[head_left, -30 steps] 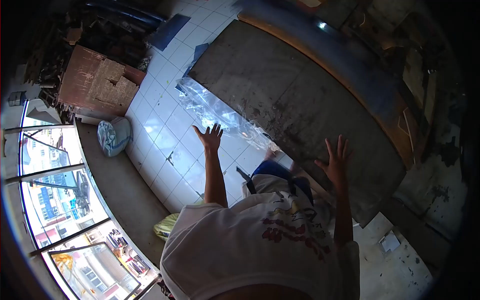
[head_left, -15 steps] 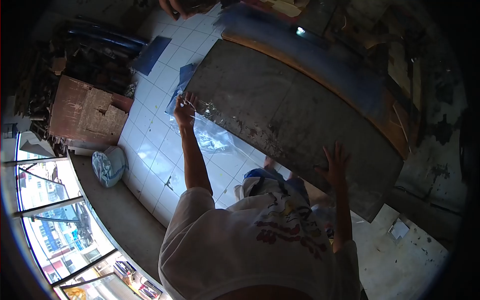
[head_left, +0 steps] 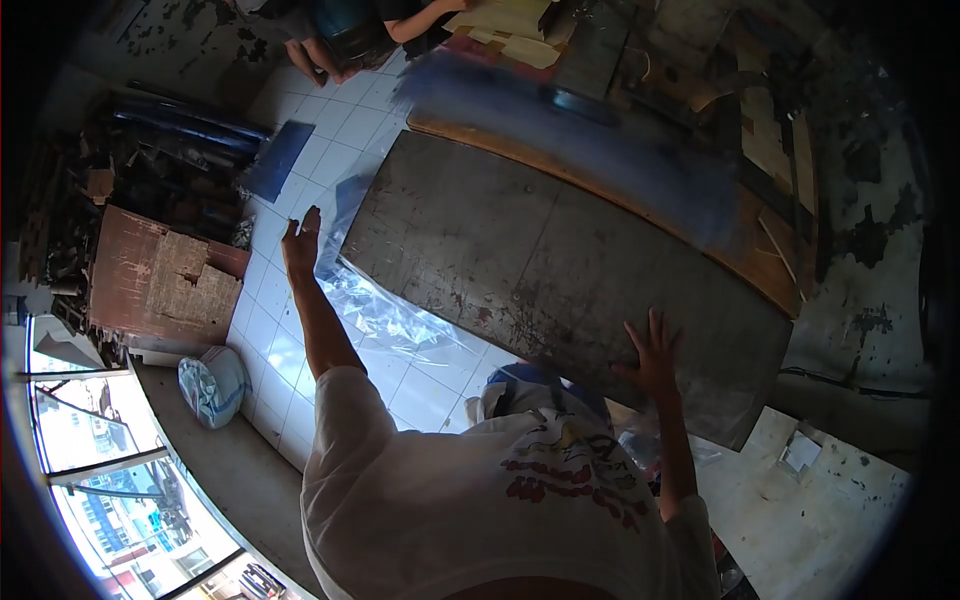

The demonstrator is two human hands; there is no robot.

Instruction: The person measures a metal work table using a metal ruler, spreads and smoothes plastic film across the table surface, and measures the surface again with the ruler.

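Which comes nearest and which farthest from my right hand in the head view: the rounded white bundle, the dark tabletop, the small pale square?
From your right hand:
1. Dark tabletop: directly beneath the hand in this view.
2. Small pale square: lower right, on the whitish surface.
3. Rounded white bundle: far over on the left.

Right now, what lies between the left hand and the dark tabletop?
In the head view, clear plastic sheeting shows between the left hand and the dark tabletop, with tiled floor below. Whether the hand touches it is unclear.
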